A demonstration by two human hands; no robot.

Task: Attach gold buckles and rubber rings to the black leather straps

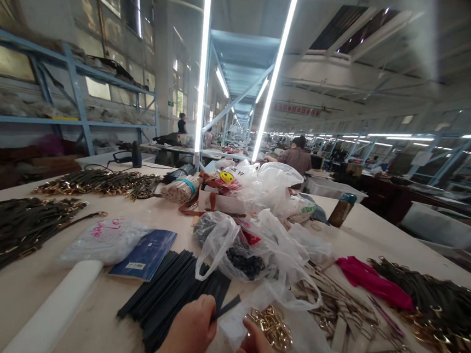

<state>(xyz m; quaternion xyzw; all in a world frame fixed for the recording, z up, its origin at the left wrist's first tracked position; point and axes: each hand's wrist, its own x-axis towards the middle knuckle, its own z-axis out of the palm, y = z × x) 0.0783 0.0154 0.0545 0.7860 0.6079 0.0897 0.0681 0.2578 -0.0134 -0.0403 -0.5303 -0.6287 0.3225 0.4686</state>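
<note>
My left hand point(192, 326) is closed on a dark strap point(229, 306), whose end sticks out past the fingers to the right. Just under and behind it lies a pile of similar dark strips point(163, 296) on the table. My right hand point(259, 351) is low in the frame, its index finger and thumb apart with nothing visible between them. That hand is beside a heap of gold metal buckles point(274, 327) lying on a clear plastic bag point(315, 340). The lower parts of both hands are cut off by the frame's bottom edge.
A blue booklet point(144, 253), a white bar point(57, 309) and a filled plastic bag point(104, 239) lie left. Plastic bags point(267, 187) crowd the middle. Right are pale straps point(354, 329), a pink cloth point(375, 281) and a bottle point(342, 210). A person point(297, 157) sits beyond.
</note>
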